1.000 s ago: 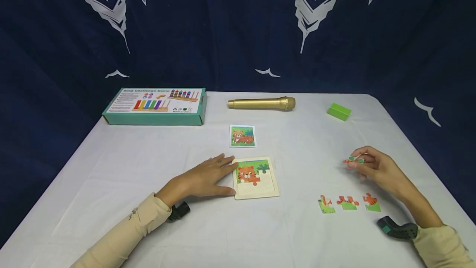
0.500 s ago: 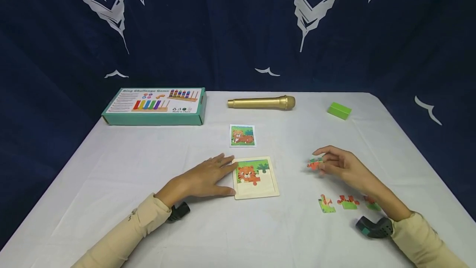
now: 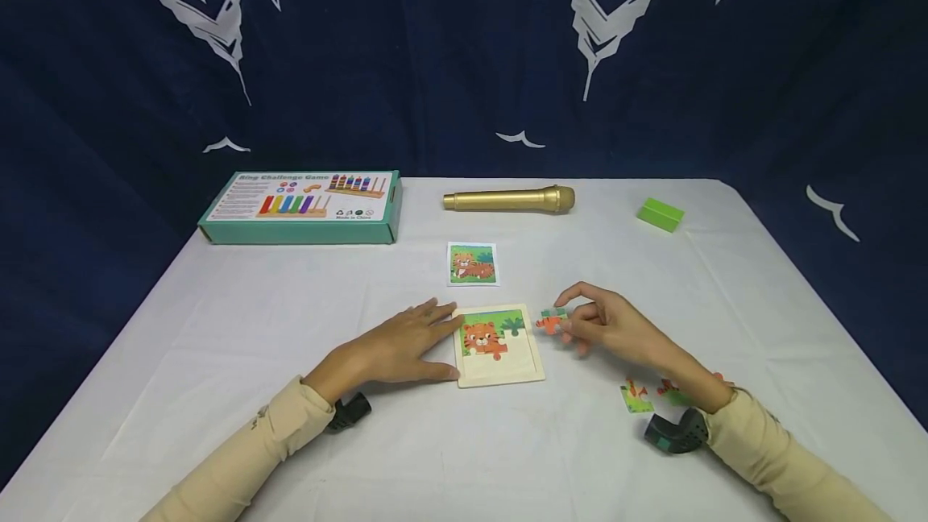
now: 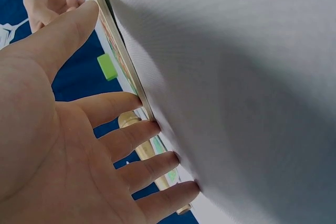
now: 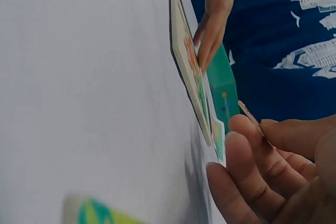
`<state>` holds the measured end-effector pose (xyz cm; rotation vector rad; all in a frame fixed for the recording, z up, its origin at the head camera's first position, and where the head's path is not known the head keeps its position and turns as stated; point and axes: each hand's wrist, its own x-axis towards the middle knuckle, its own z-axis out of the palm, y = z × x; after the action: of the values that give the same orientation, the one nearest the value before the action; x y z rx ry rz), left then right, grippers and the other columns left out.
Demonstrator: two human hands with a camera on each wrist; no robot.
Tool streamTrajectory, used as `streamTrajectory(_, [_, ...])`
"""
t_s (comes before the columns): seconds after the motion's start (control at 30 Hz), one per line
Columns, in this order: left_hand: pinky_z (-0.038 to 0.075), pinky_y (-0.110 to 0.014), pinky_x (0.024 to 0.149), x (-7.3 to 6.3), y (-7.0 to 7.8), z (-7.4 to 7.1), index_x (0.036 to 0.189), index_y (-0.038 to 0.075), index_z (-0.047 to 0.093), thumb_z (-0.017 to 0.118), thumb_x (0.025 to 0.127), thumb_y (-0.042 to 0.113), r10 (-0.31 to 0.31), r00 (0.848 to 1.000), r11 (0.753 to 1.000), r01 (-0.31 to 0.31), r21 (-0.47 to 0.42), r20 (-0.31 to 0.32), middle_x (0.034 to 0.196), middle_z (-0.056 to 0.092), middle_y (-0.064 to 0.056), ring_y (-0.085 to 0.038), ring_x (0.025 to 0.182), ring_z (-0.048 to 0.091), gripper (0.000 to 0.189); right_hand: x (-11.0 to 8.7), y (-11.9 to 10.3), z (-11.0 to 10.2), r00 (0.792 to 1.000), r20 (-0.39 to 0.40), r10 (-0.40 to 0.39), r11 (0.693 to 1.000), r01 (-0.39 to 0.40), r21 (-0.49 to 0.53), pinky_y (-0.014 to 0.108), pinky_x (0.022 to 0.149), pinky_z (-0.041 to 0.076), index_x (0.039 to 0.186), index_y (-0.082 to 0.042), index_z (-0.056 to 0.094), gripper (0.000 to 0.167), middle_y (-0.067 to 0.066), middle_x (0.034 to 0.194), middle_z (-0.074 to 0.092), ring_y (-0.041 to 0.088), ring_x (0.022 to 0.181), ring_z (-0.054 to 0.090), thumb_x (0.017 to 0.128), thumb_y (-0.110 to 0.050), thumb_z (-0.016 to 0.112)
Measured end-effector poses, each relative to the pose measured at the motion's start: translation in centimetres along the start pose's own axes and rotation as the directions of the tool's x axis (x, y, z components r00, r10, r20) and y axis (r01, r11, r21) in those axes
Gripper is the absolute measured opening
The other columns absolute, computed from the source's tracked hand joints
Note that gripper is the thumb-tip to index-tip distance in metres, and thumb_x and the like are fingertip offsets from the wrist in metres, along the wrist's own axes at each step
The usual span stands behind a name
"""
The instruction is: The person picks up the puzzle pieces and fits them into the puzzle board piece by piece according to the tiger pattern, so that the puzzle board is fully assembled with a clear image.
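A wooden puzzle tray [image 3: 507,374] lies on the table, its upper part filled with pieces that show a tiger's face and greenery. My left hand [image 3: 402,346] rests at the tray's left side, fingers spread, with thumb and fingertips touching its edge; the left wrist view shows these fingers [image 4: 121,109] straight. In my right hand [image 3: 612,327] a puzzle piece [image 3: 551,321], orange and green, is pinched between thumb and fingers, just off the tray's right edge. Seen edge-on in the right wrist view, that puzzle piece [image 5: 251,118] is held above the table.
Loose puzzle pieces [image 3: 636,395] lie at the right, some partly hidden by my right forearm. Behind the tray is a tiger picture card [image 3: 473,264]. Farther back are a game box [image 3: 300,208], a gold microphone [image 3: 510,200] and a green block [image 3: 660,215].
My right hand has moved left across the table, carrying the pinched puzzle piece from the right side to beside the tray. The left hand and the tray have stayed in place.
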<state>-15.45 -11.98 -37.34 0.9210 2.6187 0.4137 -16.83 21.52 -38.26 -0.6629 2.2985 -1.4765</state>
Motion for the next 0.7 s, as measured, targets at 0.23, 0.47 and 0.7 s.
streamTrajectory(0.23, [0.017,-0.048,0.117,-0.1,0.0,0.0,0.149,0.012,0.035,0.062,0.087,0.054,-0.002,1.0,1.0,0.002,-0.003,-0.002,0.157,0.025,-0.007,-0.03,0.147,0.012,0.079,0.9,-0.1,1.4,1.0,0.004,0.0,1.0,0.0,0.0,0.027,0.049,0.047,0.117,0.0,0.049,0.024,0.019,0.071,0.06,0.021,0.052,0.052,0.094,-0.004,0.056])
streamTrajectory(0.47, [0.017,-0.048,0.116,-0.1,0.0,-0.1,0.149,0.012,0.036,0.062,0.087,0.054,0.001,1.0,1.0,-0.001,0.0,-0.004,0.157,0.026,-0.007,-0.03,0.147,0.012,0.079,1.6,-0.1,2.3,1.0,-0.011,-0.006,1.0,0.006,0.001,0.021,0.046,0.038,0.113,0.001,0.051,0.021,0.015,0.065,0.056,0.012,0.049,0.046,0.093,-0.002,0.056])
streamTrajectory(0.7, [0.018,-0.049,0.116,-0.1,0.0,-0.1,0.149,0.012,0.036,0.062,0.087,0.054,0.007,1.0,1.0,-0.007,-0.003,-0.003,0.157,0.025,-0.008,-0.031,0.147,0.013,0.079,2.2,-0.1,3.0,1.0,-0.001,-0.002,1.0,0.002,0.017,0.022,0.048,0.041,0.112,0.005,0.051,0.022,0.012,0.067,0.058,0.013,0.052,0.051,0.09,0.003,0.053])
